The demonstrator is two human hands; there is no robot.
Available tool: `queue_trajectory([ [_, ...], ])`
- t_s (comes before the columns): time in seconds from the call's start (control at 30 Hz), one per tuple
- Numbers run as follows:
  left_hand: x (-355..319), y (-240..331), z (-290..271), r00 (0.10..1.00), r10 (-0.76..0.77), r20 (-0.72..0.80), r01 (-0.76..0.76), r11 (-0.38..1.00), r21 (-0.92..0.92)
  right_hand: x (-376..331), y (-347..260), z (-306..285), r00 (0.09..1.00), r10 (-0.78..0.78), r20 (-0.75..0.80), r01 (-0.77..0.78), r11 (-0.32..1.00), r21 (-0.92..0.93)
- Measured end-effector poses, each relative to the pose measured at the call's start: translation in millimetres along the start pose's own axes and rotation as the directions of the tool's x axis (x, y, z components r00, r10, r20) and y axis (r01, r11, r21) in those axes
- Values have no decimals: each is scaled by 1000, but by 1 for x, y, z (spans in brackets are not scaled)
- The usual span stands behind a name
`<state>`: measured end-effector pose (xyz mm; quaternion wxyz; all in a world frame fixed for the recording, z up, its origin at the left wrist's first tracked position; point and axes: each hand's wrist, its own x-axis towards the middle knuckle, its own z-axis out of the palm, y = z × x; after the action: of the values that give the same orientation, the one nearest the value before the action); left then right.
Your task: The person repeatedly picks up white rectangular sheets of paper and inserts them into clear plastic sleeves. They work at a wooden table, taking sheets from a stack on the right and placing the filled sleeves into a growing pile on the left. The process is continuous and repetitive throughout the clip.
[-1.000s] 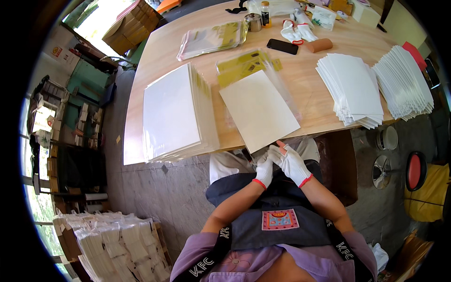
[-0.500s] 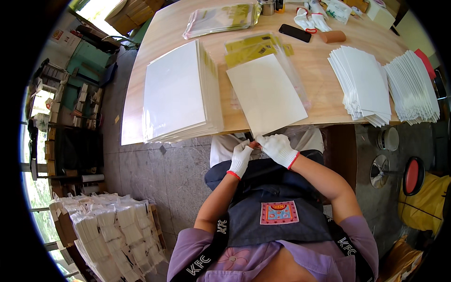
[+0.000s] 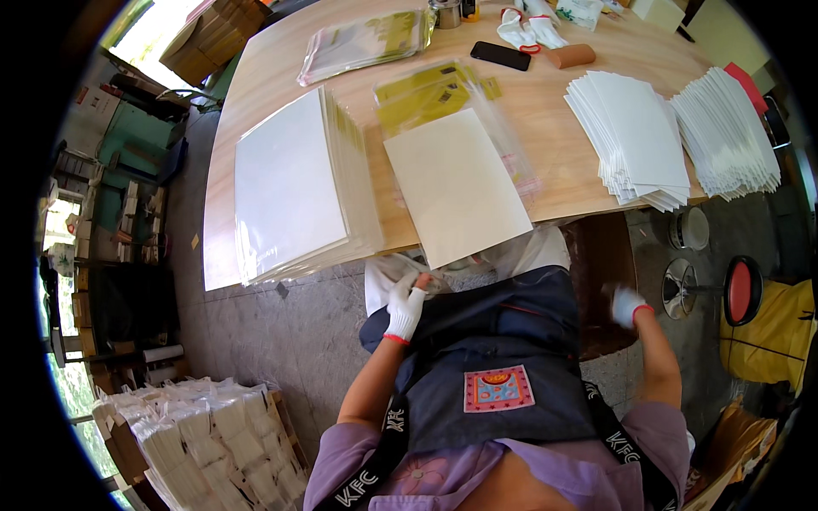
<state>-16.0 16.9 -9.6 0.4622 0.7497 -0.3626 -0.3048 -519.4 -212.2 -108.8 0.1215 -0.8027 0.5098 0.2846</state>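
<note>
My left hand, in a white glove with bare fingertips, is above my lap by the table's front edge. Its fingers are closed, and what they hold, if anything, is hidden. Just beyond it, the lower corner of a white board juts over the edge. The board lies on clear plastic bags with yellow printed panels. Clear film hangs below the board over my knees. My right hand, also gloved, is out to the right beside the chair, away from the board; motion smears its fingers.
A tall stack of white boards in clear film stands on the left of the table. Two fanned white stacks are at the right. A phone, spare gloves and a brown cylinder lie farther back.
My right hand has left the board's lower corner and swung right, down past the table edge. The left hand has shifted slightly left and down. The whole view has shifted a little.
</note>
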Motion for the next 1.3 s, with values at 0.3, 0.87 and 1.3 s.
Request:
queue_trajectory([
  [0.3, 17, 10, 8, 762, 645, 56, -533, 576, 620, -32, -212, -207, 466, -467, -751, 658, 751, -59],
  [0.87, -11, 121, -43, 987, -138, -79, 71, 828, -557, -5, -266, -154, 921, -375, -105, 70, -106, 992],
  [1.3, 12, 68, -259, 763, 267, -589, -55, 934, 353, -47, -476, -317, 702, -518, -489, 525, -87, 847],
])
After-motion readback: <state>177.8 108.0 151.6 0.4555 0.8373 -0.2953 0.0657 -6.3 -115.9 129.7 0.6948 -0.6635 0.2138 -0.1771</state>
